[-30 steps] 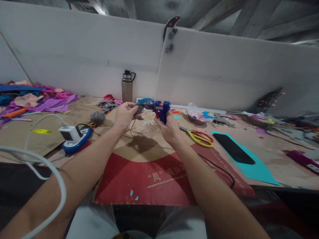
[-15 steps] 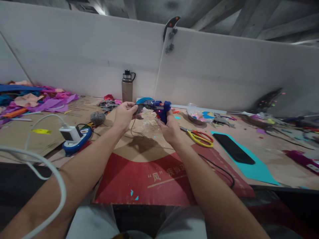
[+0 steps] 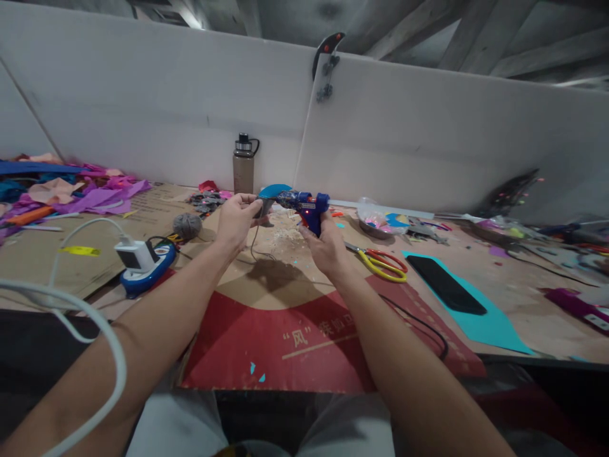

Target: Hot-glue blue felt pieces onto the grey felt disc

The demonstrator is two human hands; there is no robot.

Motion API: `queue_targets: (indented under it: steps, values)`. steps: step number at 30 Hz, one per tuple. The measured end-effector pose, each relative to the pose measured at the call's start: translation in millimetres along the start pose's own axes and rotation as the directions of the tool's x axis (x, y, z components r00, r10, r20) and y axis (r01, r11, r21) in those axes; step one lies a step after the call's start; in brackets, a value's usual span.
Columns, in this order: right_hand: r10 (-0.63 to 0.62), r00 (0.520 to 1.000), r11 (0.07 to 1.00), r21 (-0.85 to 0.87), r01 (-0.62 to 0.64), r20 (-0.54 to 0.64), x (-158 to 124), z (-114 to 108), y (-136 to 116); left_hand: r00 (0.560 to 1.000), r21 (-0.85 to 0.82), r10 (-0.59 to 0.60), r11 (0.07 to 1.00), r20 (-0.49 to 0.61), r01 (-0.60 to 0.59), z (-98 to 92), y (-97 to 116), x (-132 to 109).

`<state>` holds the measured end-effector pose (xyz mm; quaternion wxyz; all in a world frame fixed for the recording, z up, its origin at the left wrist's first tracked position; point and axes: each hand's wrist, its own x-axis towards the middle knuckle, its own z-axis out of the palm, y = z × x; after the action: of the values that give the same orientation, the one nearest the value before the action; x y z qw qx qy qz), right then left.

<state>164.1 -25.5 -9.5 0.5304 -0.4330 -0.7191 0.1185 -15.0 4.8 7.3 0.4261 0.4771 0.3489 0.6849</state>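
Note:
My right hand [image 3: 325,246] is wrapped round the handle of a blue glue gun [image 3: 308,207] whose red light is lit. Its nozzle points left at a small blue and grey piece [image 3: 271,194]. My left hand [image 3: 238,219] pinches that piece at the nozzle tip. A thin dark strand hangs from the piece down to the cardboard [image 3: 266,279]. Both hands are raised a little above the cardboard, in the middle of the bench.
Yellow and red scissors [image 3: 378,261] lie right of my right hand. A black phone [image 3: 445,284] rests on teal paper [image 3: 495,327]. A bottle [image 3: 242,165] stands at the back wall. A grey yarn ball [image 3: 186,225], a white charger [image 3: 137,255] and paper scraps [image 3: 71,190] lie left.
Both hands, with the glue gun and the piece, have lifted slightly. Nothing else has moved.

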Motion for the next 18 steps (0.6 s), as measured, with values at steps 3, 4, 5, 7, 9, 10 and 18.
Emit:
queue_targets:
  steps: [3, 4, 5, 7, 9, 10, 18]
  values:
    - [0.002, 1.0, 1.0, 0.008, -0.002, 0.004, -0.2, -0.2, -0.1, 1.0, 0.001, 0.009, 1.0, 0.002, -0.009, 0.1, 0.7, -0.5]
    - [-0.001, 1.0, 1.0, 0.013, 0.001, 0.004, -0.2, -0.3, -0.1, 1.0, -0.002, 0.01, 1.0, 0.002, -0.01, 0.1, 0.9, -0.6]
    - [-0.004, 1.0, 1.0, 0.015, 0.004, 0.003, -0.1, -0.4, -0.1, 1.0, -0.007, 0.011, 1.0, 0.002, -0.011, 0.0, 1.0, -0.6]
    - [-0.003, 1.0, 1.0, 0.016, 0.003, 0.001, 0.1, -0.5, -0.1, 1.0, -0.019, 0.014, 1.0, 0.005, -0.014, -0.3, 1.1, -0.6]
    - [-0.003, 1.0, 1.0, 0.017, 0.003, -0.003, 0.5, -0.5, 0.1, 1.0, -0.025, 0.012, 1.0, 0.001, -0.012, -0.6, 0.8, -0.3]
    - [-0.01, 1.0, 1.0, 0.019, 0.01, -0.004, 0.8, -0.5, 0.3, 1.0, -0.027, 0.009, 1.0, -0.002, -0.009, -0.8, 0.6, -0.1]
    - [-0.05, 0.999, 0.998, 0.041, 0.051, -0.02, 0.9, -1.7, 1.0, 1.0, -0.057, -0.001, 0.998, -0.026, 0.0, -1.8, 0.4, 2.4]
